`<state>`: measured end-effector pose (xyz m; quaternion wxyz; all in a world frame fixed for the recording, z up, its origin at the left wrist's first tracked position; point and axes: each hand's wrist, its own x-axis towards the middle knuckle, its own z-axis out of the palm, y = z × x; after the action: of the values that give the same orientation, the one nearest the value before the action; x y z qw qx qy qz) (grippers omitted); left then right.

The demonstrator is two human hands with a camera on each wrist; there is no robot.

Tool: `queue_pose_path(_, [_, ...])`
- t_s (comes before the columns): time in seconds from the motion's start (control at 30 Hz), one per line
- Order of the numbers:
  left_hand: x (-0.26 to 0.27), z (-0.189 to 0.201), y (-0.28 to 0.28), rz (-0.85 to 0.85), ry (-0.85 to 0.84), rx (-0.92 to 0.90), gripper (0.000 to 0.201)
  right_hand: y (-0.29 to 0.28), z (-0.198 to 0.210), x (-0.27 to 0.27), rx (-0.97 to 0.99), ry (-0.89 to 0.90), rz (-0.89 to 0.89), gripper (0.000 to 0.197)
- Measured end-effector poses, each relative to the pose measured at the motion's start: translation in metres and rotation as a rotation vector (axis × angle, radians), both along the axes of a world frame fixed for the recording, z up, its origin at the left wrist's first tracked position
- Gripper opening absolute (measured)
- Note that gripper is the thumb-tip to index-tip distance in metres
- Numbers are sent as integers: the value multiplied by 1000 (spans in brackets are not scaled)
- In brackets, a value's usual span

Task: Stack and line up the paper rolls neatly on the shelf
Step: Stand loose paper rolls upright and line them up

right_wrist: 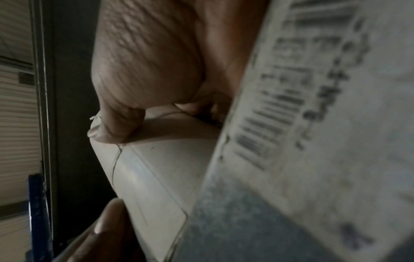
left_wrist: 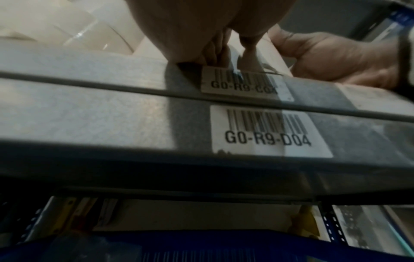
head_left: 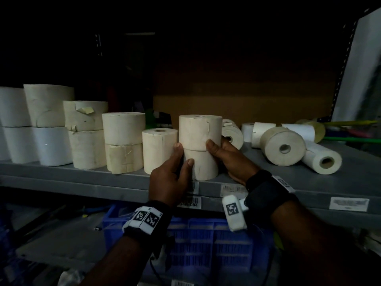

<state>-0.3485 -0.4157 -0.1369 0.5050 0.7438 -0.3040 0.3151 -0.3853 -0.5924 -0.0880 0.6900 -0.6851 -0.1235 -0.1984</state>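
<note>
A stack of two cream paper rolls stands near the front edge of the grey shelf (head_left: 82,172), the upper roll (head_left: 198,131) sitting slightly askew on the lower roll (head_left: 204,168). My left hand (head_left: 183,154) grips the stack's left side, thumb on the lower roll. My right hand (head_left: 218,149) grips the right side, its thumb at the seam between the two rolls and its fingers hidden behind. In the right wrist view the thumb (right_wrist: 116,124) presses the lower roll (right_wrist: 156,168). The left wrist view shows mostly the shelf edge (left_wrist: 112,115), with the right hand (left_wrist: 336,56) beyond.
A single upright roll (head_left: 159,149) touches the stack's left side, and two-high stacks (head_left: 123,141) run on leftward. Loose rolls (head_left: 282,146) lie on their sides to the right. A cardboard box (head_left: 237,100) stands behind, and a blue crate (head_left: 206,234) sits below.
</note>
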Motion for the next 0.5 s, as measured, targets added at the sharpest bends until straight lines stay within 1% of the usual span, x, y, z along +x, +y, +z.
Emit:
queue_pose_path(0.07, [2, 0, 1, -32, 22, -38, 53, 1, 1, 0, 9, -6, -4, 60])
queue_pose_path(0.13, [5, 1, 3, -26, 37, -43, 56, 2, 1, 1, 12, -15, -8, 58])
queue_pose_path(0.17, [5, 3, 4, -21, 47, -32, 55, 3, 2, 1, 20, -18, -14, 60])
queue_pose_path(0.2, [5, 6, 7, -20, 59, -18, 54, 4, 2, 1, 36, -18, -24, 67])
queue_pose_path(0.27, [3, 18, 13, -13, 75, 40, 49, 5, 3, 1, 61, -9, -57, 84])
queue_pose_path(0.3, [0, 27, 15, 7, 71, 74, 45, 5, 3, 0, 61, -5, -70, 85])
queue_pose_path(0.33, [-2, 37, 17, 36, 58, 102, 42, 5, 3, 0, 49, 2, -71, 81])
queue_pose_path(0.4, [-7, 54, 17, 83, 34, 165, 46, 3, 1, 0, 26, 31, -47, 70])
queue_pose_path(0.5, [-13, 73, 16, 136, 35, 306, 52, 3, 1, -1, 18, 44, -19, 66])
